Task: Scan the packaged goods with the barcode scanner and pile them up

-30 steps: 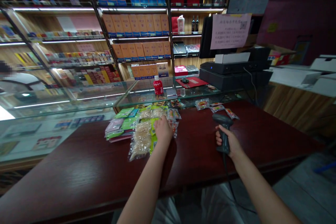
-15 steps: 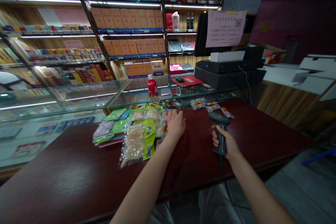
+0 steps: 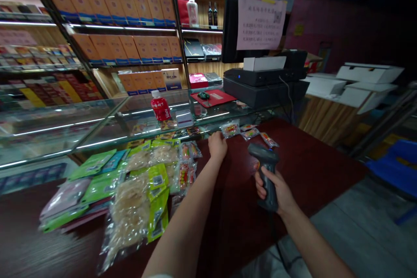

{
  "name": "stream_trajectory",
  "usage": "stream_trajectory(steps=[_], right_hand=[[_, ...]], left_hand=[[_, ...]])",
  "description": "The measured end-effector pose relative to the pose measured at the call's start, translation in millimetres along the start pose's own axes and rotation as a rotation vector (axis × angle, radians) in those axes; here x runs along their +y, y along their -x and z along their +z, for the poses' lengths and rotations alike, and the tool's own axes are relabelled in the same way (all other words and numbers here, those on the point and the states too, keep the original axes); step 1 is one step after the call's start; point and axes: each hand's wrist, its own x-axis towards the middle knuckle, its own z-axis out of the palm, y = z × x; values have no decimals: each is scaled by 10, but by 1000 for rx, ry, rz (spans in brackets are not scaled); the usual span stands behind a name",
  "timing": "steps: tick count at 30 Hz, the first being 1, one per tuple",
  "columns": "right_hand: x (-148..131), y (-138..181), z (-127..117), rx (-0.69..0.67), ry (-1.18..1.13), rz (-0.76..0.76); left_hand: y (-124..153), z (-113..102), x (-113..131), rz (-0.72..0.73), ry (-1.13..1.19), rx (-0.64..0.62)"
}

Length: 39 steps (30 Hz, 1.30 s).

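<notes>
My right hand is wrapped around the grip of a dark barcode scanner, held above the table with its head pointing forward and left. Its cable hangs down toward my lap. My left hand reaches over the table with fingers curled, just left of a small clear snack packet; whatever it may hold is hidden. To its left lie more small red-and-yellow packets. Beside them are large clear bags of pale food with yellow-green labels, and a stack of green and pink pouches.
A glass counter runs behind the table, bearing a red bottle and a red mat. A black register with a screen stands at the back right. A blue stool is on the floor at right.
My left hand has moved off the small packets at left, rightward toward those at the back, its fingers now more curled. The scanner stays in my right hand. The view has turned right.
</notes>
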Motion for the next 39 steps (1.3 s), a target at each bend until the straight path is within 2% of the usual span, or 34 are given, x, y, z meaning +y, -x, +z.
stream_trajectory(steps=[4,7,11,14,17,19,22,29,33,35,39], right_hand=[[19,1,14,64,14,27],[21,-5,22,97,23,35],[22,-20,11,116,12,31],[14,-20,13,126,-1,21],[2,-18,21,119,2,23],[2,-23,19,111,6,34],[18,-42,-2,90,13,50],[61,-84,-45,51,55,57],[52,-75,-25,23,85,57],[36,-65,-6,9,103,63],[-6,-8,49,-7,129,83]], left_hand=[[-290,217,6,-217,201,134],[-425,335,52,-370,255,190],[-501,430,60,-398,253,199],[-495,407,23,-377,238,115],[-429,276,-8,-205,118,-107],[-345,153,-19,-87,5,-232],[-157,-36,-32,-42,-72,-294],[479,-472,-12,-53,-157,-248],[823,-693,32,-105,-289,-349],[970,-748,44,-123,-296,-351],[1182,-733,5,-121,-235,-234]])
